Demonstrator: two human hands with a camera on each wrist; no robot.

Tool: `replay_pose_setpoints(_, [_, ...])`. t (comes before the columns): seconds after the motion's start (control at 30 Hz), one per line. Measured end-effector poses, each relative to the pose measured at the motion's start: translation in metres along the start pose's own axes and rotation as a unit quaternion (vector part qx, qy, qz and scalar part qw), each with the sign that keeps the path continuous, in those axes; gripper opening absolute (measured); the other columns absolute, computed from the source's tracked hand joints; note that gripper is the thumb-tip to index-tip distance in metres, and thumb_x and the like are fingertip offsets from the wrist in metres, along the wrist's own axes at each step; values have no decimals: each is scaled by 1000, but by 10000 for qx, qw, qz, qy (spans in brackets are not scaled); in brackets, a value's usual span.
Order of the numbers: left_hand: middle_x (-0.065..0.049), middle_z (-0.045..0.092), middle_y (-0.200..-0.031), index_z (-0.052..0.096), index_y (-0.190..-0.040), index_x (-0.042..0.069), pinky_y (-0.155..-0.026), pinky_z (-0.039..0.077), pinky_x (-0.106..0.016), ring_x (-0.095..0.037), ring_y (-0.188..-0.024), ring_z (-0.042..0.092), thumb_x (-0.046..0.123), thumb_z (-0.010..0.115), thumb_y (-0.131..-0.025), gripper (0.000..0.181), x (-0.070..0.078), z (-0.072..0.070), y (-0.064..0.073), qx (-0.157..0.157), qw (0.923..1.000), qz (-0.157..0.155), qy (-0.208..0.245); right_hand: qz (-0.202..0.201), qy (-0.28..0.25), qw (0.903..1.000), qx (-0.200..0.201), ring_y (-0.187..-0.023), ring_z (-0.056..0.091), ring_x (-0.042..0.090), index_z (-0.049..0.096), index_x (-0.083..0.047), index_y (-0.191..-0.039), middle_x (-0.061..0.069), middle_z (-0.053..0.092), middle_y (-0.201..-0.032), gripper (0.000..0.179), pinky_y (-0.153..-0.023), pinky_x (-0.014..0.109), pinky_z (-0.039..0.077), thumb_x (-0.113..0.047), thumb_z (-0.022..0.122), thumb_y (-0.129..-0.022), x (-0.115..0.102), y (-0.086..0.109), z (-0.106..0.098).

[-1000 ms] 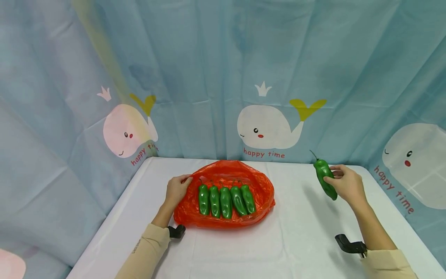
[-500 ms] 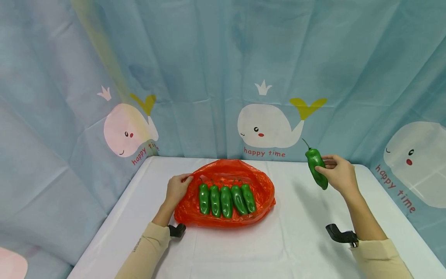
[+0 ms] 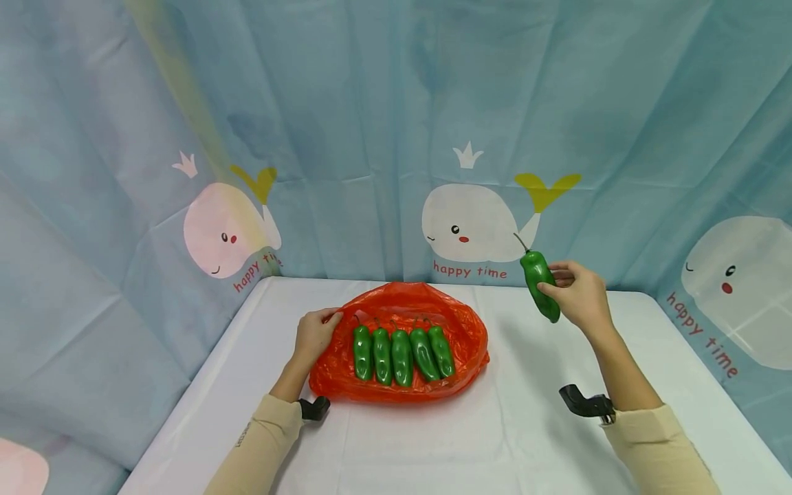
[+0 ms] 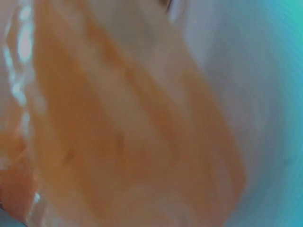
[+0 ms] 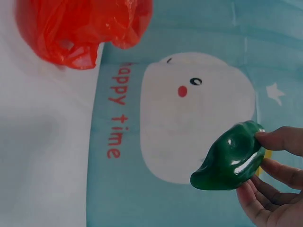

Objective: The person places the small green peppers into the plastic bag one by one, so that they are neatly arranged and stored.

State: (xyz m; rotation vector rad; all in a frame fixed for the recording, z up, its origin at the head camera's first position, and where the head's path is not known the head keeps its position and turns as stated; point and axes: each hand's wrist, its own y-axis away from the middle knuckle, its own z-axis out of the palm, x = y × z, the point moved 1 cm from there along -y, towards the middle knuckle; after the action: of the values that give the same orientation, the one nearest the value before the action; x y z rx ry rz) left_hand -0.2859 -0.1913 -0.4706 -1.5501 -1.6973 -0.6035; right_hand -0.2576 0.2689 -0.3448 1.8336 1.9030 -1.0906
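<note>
My right hand pinches a glossy green pepper between thumb and fingers, raised above the table at the right, its thin stem pointing up and left. In the right wrist view the same pepper shows its blunt tip. At the left, my left hand pinches the edge of a red plastic bag, which lies spread with its mouth wide. Inside the bag several green peppers lie side by side in a row, stems away from me. Blurred bag film fills most of the left wrist view.
A white-covered table spans the front. Behind and beside it hangs a blue curtain printed with whales and lettering. Each wrist carries a black camera mount, such as the right mount.
My right hand has carried the pepper leftward and a little upward, closer to the bag. The left hand and the peppers in the bag stay where they were.
</note>
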Motion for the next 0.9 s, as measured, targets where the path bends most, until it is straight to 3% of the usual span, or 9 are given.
replay_pose_setpoints(0.33, [-16, 72, -114, 71, -117, 4, -93, 55, -47, -31, -103, 65, 28, 59, -97, 33, -2, 0, -1, 45, 10000, 67, -28, -307, -117, 9995, 20, -102, 63, 47, 58, 9, -122, 34, 64, -114, 42, -84, 58, 55, -10, 70, -87, -17, -3, 12])
replay_pose_setpoints(0.57, [-16, 73, -110, 73, -111, 3, -93, 52, -49, -34, -104, 66, 24, 62, -95, 29, 0, -1, -2, 256, 9991, 322, -124, -720, -80, 9974, -34, -96, 64, 44, 60, 8, -119, 31, 65, -111, 37, -80, 58, 57, -6, 70, -87, -37, -10, 26])
replay_pose_setpoints(0.9, [-16, 72, -112, 72, -114, 3, -93, 53, -48, -33, -104, 66, 24, 60, -96, 30, 2, 0, -2, 185, 9995, 229, -131, -926, -124, 9950, -359, -94, 66, 42, 61, 7, -117, 29, 67, -110, 36, -79, 55, 58, -7, 72, -85, -46, -9, 51])
